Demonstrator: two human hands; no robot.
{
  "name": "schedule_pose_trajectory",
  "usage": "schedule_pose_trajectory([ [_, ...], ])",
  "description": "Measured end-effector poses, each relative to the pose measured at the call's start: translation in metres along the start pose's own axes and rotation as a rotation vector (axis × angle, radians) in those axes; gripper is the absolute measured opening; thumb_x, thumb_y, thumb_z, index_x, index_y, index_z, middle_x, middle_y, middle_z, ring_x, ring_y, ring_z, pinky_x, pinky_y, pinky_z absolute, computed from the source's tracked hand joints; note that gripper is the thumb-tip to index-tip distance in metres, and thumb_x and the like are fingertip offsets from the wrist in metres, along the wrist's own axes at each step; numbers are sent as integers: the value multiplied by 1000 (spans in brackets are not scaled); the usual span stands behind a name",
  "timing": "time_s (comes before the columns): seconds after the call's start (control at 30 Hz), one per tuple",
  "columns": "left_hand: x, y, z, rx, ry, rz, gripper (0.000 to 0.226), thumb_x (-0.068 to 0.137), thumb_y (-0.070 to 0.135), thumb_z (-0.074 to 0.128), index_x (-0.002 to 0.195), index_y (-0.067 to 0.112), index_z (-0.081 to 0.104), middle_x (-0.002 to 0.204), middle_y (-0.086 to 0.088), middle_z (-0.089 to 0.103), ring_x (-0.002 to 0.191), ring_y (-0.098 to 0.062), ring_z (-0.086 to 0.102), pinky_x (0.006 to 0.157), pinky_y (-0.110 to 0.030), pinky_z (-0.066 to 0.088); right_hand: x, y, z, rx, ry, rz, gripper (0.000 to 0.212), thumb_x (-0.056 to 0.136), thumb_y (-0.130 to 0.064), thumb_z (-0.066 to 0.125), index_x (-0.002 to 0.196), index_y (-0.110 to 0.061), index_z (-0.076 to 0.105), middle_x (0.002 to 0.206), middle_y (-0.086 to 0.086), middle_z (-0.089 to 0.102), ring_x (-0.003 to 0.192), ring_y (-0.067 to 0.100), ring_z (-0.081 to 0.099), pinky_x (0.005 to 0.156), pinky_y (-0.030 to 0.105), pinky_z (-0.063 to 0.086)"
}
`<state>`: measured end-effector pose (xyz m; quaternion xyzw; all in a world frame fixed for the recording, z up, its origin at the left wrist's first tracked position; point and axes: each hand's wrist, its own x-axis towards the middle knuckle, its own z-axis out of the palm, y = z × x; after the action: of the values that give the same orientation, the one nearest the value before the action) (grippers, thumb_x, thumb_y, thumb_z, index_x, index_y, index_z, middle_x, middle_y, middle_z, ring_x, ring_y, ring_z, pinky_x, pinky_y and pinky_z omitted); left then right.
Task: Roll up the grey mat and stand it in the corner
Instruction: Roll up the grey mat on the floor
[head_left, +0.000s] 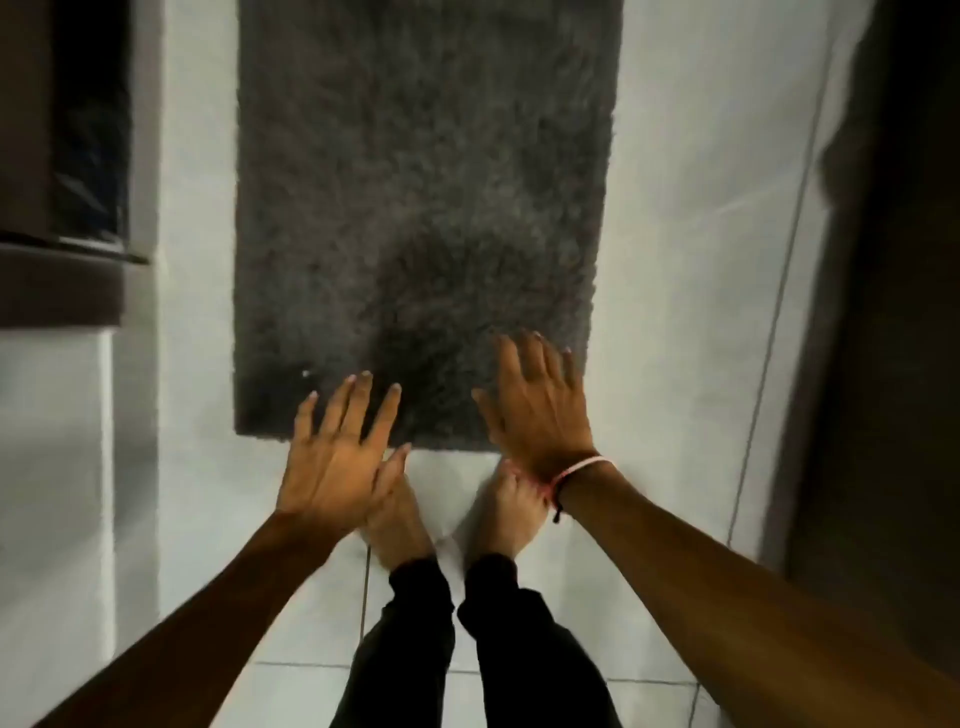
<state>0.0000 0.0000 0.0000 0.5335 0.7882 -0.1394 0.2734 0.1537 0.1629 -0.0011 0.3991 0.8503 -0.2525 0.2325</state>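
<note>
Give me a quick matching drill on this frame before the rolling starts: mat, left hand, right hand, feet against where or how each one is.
Things:
1. grey mat
2. left hand
3. right hand
4. bare feet

States:
A. open, pink band at the wrist
B. flat and unrolled on the floor
C. on white tile just short of the mat's near edge
D. open, fingers spread, no wristband

Pairs: 1-B, 2-D, 3-A, 4-C
</note>
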Motion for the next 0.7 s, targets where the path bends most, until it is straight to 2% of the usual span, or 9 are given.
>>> schedule_pose_trajectory([
  [0.07,16,-6,47,-4,-98,18,74,98,56,17,151,13,45,153,-21,48,140,-37,48,114,-58,38,19,-4,56,-2,-26,-3,67,99,-47,48,154,-16,27,161,19,32,152,39,24,124,63,16],
  [0.17,35,-13,116,49,-21,137,62,92,46,58,140,6,58,141,-26,59,127,-40,60,105,-58,47,33,-9,129,-59,-156,-34,75,94,-42,57,156,-15,24,162,22,30,152,41,22,123,65,15],
  [0.27,54,-18,140,108,-77,170,79,75,39,79,142,6,53,142,-28,55,130,-43,55,107,-63,43,30,-8,168,-121,-180,-62,86,84,-29,66,157,-13,23,163,31,18,154,46,12,122,66,15],
  [0.3,63,-22,146,140,-88,188,80,74,36,78,143,6,51,142,-28,53,131,-43,53,107,-65,41,30,-8,180,-147,-171,-75,90,82,-25,66,158,-12,21,163,34,14,154,48,8,122,66,14],
  [0.4,77,-33,156,276,-38,263,59,85,23,62,142,8,49,139,-25,55,128,-39,55,100,-65,46,24,-7,199,-202,-105,-104,94,82,-17,59,161,-9,9,164,37,4,154,51,0,122,67,13],
  [0.53,80,-44,152,331,-34,334,54,86,14,49,140,10,49,137,-22,57,125,-39,57,92,-60,52,25,0,196,-267,-61,-103,83,89,-14,51,161,-13,11,164,34,11,154,47,9,119,69,18],
  [0.6,81,-45,141,273,-43,350,56,82,7,48,137,11,53,132,-20,61,120,-38,61,82,-54,59,26,-1,183,-310,-61,-113,70,93,-13,50,159,-15,25,162,32,26,152,45,24,117,71,21],
  [0.63,84,-47,135,230,-43,339,57,81,4,52,137,13,53,130,-17,63,116,-36,63,74,-48,60,29,0,173,-312,-53,-110,64,92,-14,56,153,-16,39,156,29,39,146,44,37,115,72,24],
  [0.7,90,-52,118,124,-13,257,59,83,7,62,140,17,50,124,-11,65,107,-30,66,63,-41,57,39,1,149,-298,-8,-120,48,85,-16,68,132,-16,63,132,21,66,123,39,61,115,71,29],
])
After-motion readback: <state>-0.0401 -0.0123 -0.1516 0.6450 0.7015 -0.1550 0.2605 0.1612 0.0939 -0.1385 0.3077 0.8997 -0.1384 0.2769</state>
